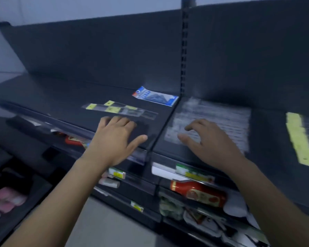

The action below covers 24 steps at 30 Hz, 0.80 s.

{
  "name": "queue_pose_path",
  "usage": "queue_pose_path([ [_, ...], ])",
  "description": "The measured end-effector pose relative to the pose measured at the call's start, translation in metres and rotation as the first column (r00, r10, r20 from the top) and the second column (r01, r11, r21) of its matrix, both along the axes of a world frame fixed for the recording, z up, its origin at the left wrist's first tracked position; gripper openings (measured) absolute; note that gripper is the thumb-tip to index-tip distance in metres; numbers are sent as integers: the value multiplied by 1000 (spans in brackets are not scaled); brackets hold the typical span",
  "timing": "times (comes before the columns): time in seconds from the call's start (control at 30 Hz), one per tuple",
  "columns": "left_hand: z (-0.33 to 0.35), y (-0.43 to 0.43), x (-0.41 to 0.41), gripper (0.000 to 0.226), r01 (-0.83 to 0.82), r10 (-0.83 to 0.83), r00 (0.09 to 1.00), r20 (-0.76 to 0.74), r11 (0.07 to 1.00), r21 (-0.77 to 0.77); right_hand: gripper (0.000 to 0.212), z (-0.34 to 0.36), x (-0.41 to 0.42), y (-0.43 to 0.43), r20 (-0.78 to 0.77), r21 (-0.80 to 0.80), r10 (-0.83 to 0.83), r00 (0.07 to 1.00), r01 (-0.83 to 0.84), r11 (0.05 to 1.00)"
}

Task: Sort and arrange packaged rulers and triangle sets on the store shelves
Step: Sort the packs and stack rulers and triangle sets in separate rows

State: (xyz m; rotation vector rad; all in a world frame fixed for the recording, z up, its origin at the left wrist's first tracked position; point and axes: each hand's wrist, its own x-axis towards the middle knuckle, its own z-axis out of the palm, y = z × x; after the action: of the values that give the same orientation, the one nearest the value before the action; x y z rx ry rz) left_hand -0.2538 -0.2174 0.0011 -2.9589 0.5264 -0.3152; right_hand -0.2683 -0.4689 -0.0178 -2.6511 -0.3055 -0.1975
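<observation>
Both hands empty — left hand (117,138) flat on shelf (61,97), right hand (209,139) fingers spread over clear packs (221,114). Mid-sort. Next, prob. gather that stack w/ a pinch.

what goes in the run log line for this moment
left hand flat on shelf, empty | right hand fingers spread over clear ruler packs | blue triangle set at back, untouched

Below the dark top shelf (61,97) I saw a red bottle (198,192) lying on its side on a lower shelf, with green-and-yellow price tags (193,172) on the rail above it. Pink packages (6,199) sat far left, blurred. A slotted upright post (184,50) rose against the dark back panel (96,50).
</observation>
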Motion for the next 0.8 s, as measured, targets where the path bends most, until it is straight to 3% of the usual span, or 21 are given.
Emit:
queue_pose_path([
  [0.2,-17,122,30,57,-84,84,993,-80,996,6,52,0,40,96,-22,-25,18,1000,-19,1000],
  [0.43,-27,182,104,49,-77,74,994,-80,997,-28,49,-4,111,153,-52,-115,-12,999,6,993],
  [0.63,-32,203,186,37,43,-48,992,-113,998,-48,46,-19,183,184,-126,-240,-141,982,108,965],
  [0.8,-34,204,247,39,223,-267,932,-244,955,-193,37,-20,210,202,-202,-309,-298,933,228,923],
])
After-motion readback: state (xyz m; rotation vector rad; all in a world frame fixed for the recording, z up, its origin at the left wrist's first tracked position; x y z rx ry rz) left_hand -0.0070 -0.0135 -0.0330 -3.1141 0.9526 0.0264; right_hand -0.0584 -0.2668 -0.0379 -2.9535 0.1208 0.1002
